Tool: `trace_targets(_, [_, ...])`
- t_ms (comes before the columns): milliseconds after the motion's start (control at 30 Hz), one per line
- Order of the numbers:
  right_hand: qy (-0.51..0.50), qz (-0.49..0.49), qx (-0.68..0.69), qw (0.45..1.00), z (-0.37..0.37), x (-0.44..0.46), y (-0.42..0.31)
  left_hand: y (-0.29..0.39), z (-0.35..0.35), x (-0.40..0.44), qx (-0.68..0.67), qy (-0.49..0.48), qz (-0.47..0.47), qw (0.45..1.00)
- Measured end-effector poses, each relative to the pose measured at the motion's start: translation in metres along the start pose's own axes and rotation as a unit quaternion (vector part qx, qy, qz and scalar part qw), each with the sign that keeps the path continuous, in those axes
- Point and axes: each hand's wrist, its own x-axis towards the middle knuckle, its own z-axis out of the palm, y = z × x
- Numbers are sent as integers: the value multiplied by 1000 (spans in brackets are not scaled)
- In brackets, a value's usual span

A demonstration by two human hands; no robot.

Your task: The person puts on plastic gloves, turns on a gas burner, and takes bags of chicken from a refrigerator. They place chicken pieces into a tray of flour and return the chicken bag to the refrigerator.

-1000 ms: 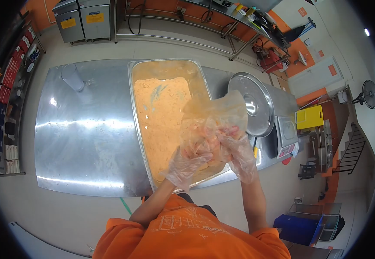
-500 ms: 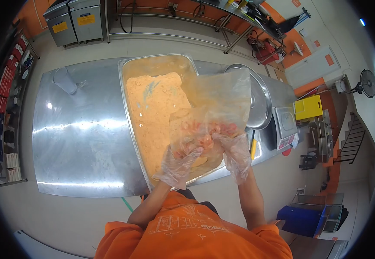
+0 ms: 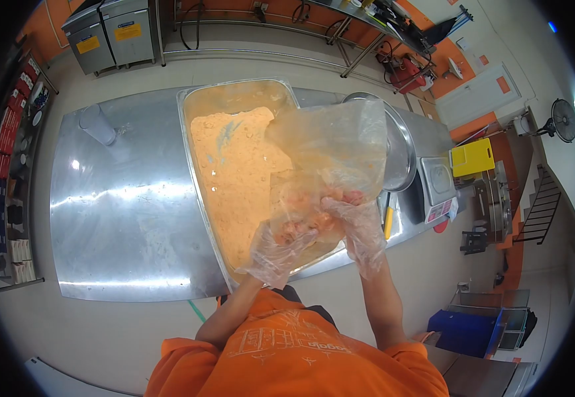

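- Both hands wear clear, loose plastic gloves and are closed around a cloudy plastic bag (image 3: 340, 135).
- The left hand (image 3: 274, 255) grasps the bag's lower left part, with the fingers curled inward.
- The right hand (image 3: 360, 228) grasps the lower right part, its thumb and fingers bent in toward the left hand.
- The bag is held up over the right side of a deep metal tray (image 3: 244, 88), its far part spread out toward a round metal lid (image 3: 403, 142).
- Pinkish-orange pieces (image 3: 297, 202) show between the hands, partly through the film; their number and exact shape cannot be told.
- Orange powder (image 3: 234, 175) covers much of the tray's floor, with a bare streak toward the far end and small lumps scattered in it.
- The tray sits on a shiny steel surface (image 3: 125, 238), which reaches well out to its left.
- A clear cylindrical container (image 3: 97, 126) stands at the far left of that surface.
- The lid lies to the right of the tray, partly hidden behind the bag.
- A tool with a yellow handle (image 3: 388, 223) lies just right of the right hand, near the lid.
- Farther right, a scale (image 3: 437, 185) with a metal plate stands near a yellow board (image 3: 473, 157).
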Motion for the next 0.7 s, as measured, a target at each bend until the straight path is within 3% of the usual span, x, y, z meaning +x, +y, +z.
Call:
trace_targets(133, [48, -18, -33, 998, 7, 1, -2, 1, 12, -5, -117, 56, -19, 991])
trace_targets(200, [20, -13, -75, 997, 7, 1, -9, -12, 14, -6, -343, 94, -102, 929])
trace_targets(300, [-23, 34, -70, 997, 10, 2, -16, -19, 17, -8, -267, 113, -129, 948])
trace_targets(367, [-32, 70, -102, 992, 15, 2, -19, -20, 21, -6, -318, 153, -135, 926])
trace_targets(433, [-99, 89, -241, 961, -9, 12, -3, -30, 17, -11, -367, 194, -137, 899])
trace_targets(533, [-109, 96, -240, 960, -14, 21, 1, -46, 6, -17, -410, 121, -140, 893])
trace_targets(633, [-115, 64, -268, 954, -14, 21, 3, -11, 7, -15, -377, 174, -236, 879])
trace_targets(700, [-117, 41, -292, 948, -9, 21, 0, -4, 7, -11, -415, 119, -227, 873])
